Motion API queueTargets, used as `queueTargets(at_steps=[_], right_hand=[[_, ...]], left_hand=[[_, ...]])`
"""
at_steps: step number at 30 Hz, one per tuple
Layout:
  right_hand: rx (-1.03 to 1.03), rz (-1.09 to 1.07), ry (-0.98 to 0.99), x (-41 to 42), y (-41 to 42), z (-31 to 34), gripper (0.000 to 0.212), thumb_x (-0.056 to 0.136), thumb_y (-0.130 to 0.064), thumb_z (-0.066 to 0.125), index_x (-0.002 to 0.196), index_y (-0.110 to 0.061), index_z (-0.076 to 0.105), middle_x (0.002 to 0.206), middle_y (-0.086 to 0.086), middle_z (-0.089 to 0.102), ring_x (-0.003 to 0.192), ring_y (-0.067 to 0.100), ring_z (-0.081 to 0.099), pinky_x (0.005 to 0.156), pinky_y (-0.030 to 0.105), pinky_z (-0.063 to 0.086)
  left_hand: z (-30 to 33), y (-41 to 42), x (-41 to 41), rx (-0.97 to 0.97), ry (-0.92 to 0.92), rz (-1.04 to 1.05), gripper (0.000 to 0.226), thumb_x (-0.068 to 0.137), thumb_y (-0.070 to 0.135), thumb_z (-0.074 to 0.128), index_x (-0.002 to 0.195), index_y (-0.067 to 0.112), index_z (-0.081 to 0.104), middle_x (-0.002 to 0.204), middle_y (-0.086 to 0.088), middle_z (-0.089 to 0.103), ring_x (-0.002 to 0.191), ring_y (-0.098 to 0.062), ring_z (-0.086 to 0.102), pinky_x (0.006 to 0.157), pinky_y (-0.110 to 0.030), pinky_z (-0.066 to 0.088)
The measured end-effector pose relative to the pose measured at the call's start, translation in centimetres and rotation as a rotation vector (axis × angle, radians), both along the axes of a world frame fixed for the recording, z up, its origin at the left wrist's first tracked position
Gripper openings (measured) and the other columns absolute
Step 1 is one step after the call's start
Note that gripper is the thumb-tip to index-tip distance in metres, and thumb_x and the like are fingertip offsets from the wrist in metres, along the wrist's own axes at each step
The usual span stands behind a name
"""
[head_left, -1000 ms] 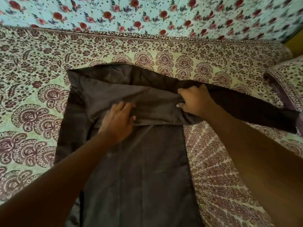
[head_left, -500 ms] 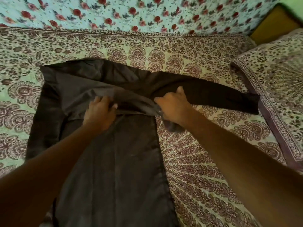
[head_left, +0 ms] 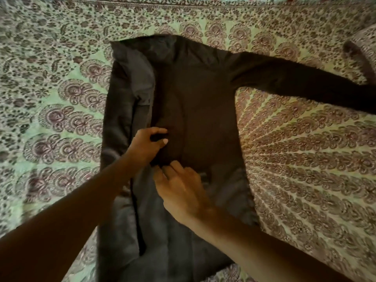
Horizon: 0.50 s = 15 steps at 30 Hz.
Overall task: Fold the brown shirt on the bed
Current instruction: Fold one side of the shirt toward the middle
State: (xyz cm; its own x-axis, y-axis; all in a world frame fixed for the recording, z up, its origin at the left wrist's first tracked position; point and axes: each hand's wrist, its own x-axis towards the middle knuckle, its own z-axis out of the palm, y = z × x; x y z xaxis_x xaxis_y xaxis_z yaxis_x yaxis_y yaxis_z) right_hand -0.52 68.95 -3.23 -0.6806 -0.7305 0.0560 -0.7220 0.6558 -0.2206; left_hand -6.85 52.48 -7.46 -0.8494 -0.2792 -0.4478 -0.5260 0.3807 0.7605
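The fingers [head_left: 162,132] of the left hand [head_left: 145,146] were bent, with thumb and first finger pinched on a small fold of the brown shirt [head_left: 195,110]. The right hand [head_left: 181,192] lay flat on the cloth just below it, fingers spread and holding nothing.

The shirt was dark brown and smooth. It lay spread in the middle of the bed [head_left: 305,169], with its top toward the far edge. One long sleeve [head_left: 301,84] reached out toward the right edge. The left side was folded in, so a lighter strip [head_left: 140,78] showed there.

The end of the sleeve was cut off at the right of the picture. The shirt's bottom was hidden by the arms, and the picture was blurry.

Half a second before, the hands were further apart and higher up on the shirt. A folded flap had lain across the chest then, and now it was gone.
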Motion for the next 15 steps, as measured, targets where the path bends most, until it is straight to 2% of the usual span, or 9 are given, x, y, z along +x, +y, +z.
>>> queueTargets(at_steps=[2, 4, 6, 9, 11, 15], right_hand=[[-0.103, 0.021, -0.046, 1.7, -0.3, 0.0, 0.039, 0.076, -0.005, 0.061, 0.113, -0.011, 0.070, 0.091, 0.003, 0.071, 0.084, 0.023, 0.067, 0.052, 0.032, 0.055], [-0.182, -0.043, -0.127, 2.7, -0.4, 0.5, 0.035, 0.076, -0.010, 0.074, 0.111, -0.017, 0.069, 0.094, 0.000, 0.071, 0.084, 0.020, 0.068, 0.050, 0.030, 0.055], [-0.209, -0.165, -0.163, 2.6, -0.1, 0.6, 0.029, 0.080, -0.018, 0.077, 0.108, -0.019, 0.069, 0.093, -0.002, 0.072, 0.079, 0.019, 0.069, 0.051, 0.029, 0.056], [-0.229, -0.208, -0.312, 2.2, 0.1, -0.1, 0.028, 0.087, -0.018, 0.073, 0.114, -0.013, 0.070, 0.101, 0.004, 0.075, 0.087, 0.025, 0.074, 0.067, 0.042, 0.062], [-0.277, -0.160, -0.359, 3.0, 0.0, -0.5, 0.021, 0.089, -0.013, 0.070, 0.110, -0.009, 0.072, 0.098, 0.008, 0.076, 0.085, 0.026, 0.074, 0.066, 0.046, 0.062], [-0.412, -0.161, -0.419, 7.3, -0.7, -0.7, 0.018, 0.089, -0.010, 0.067, 0.105, -0.006, 0.074, 0.094, 0.010, 0.077, 0.081, 0.024, 0.075, 0.060, 0.043, 0.062]], left_hand=[[0.1, -1.8, 1.9, 0.027, -0.017, 0.044, 0.052, 0.084, 0.006, 0.080, 0.133, 0.015, 0.065, 0.135, -0.012, 0.062, 0.127, -0.025, 0.057, 0.108, -0.043, 0.050], [0.5, -3.1, 4.1, 0.072, 0.021, 0.042, 0.066, 0.077, -0.002, 0.083, 0.136, 0.019, 0.060, 0.138, -0.012, 0.058, 0.126, -0.025, 0.056, 0.103, -0.037, 0.051], [0.6, -3.4, 6.1, 0.047, 0.028, 0.005, 0.065, 0.078, -0.006, 0.079, 0.130, 0.027, 0.061, 0.134, -0.008, 0.059, 0.123, -0.022, 0.058, 0.095, -0.028, 0.051], [0.2, -3.3, 9.0, -0.097, -0.043, -0.018, 0.047, 0.088, -0.001, 0.071, 0.127, 0.025, 0.066, 0.127, -0.006, 0.066, 0.119, -0.023, 0.063, 0.090, -0.020, 0.047], [-0.1, -3.1, 10.2, -0.155, -0.071, -0.027, 0.046, 0.092, 0.001, 0.067, 0.134, 0.019, 0.064, 0.135, -0.012, 0.064, 0.124, -0.027, 0.061, 0.093, -0.021, 0.044], [0.2, -3.9, 10.7, -0.216, -0.067, -0.044, 0.063, 0.093, 0.007, 0.066, 0.152, 0.015, 0.047, 0.149, -0.018, 0.053, 0.139, -0.035, 0.048, 0.113, -0.032, 0.036]])
